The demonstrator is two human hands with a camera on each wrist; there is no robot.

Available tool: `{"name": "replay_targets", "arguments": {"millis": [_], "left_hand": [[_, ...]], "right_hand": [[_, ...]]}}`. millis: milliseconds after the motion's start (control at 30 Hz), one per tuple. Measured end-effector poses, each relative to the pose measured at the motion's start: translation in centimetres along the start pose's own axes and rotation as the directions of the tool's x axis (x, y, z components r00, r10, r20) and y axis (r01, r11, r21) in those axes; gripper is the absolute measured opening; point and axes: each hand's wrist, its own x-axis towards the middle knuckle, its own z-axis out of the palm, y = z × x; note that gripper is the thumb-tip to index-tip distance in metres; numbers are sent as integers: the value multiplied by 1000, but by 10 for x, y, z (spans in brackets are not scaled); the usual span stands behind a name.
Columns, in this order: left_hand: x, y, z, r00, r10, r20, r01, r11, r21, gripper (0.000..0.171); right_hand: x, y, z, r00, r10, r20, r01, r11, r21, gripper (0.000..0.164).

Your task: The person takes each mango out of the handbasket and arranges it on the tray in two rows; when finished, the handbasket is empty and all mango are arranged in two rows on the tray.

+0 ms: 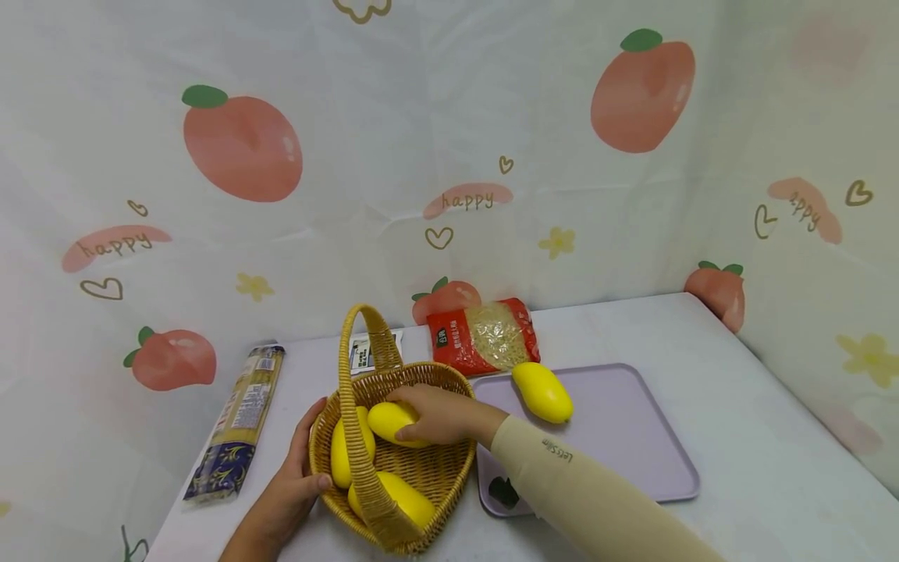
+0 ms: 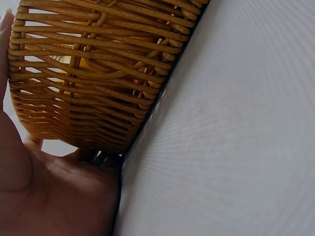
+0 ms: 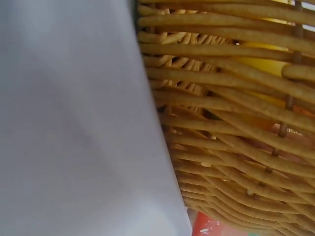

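Inside the woven wicker basket (image 1: pixel 421 468), the right hand (image 1: pixel 438 414) has its grip round a smooth yellow mango (image 1: pixel 389 423). The left hand (image 1: pixel 298 476) clasps the basket's rim. Lifting might snag the arched handle (image 1: pixel 361 390), tipping it.

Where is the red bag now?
In the head view, the red bag lies behind the basket, at the tray's back left corner.

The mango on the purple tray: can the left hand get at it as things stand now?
Probably not easily. The left hand holds the wicker basket on its far side from the mango; the basket, its handle and the right arm lie between.
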Motion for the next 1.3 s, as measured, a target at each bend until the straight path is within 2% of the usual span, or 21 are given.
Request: {"name": "replay_targets", "arguments": {"millis": [200, 467, 600, 833, 1100, 1300], "left_hand": [[0, -1, 0, 1000, 1, -3, -1, 1000, -11, 109], [0, -1, 1, 1000, 1, 5, -1, 1000, -10, 108], [0, 0, 1, 1000, 9, 13, -8, 1000, -16, 107], [-2, 2, 2, 1000, 4, 18, -4, 1000, -11, 106], [0, 0, 1, 1000, -9, 14, 9, 1000, -2, 107], [-1, 0, 0, 1000, -15, 14, 15, 1000, 2, 105]], "right_hand": [[-1, -1, -2, 999, 27, 23, -28, 998, 51, 56], [0, -1, -2, 998, 38, 55, -39, 999, 20, 67], [1, 0, -2, 1000, -1, 15, 0, 998, 69, 65], [-7, 1, -11, 994, -101, -31, 104, 983, 148, 73], [-28, 0, -23, 988, -96, -120, 125, 956, 264, 74], [-44, -2, -29, 981, -117, -155, 159, 941, 299, 76]]}}
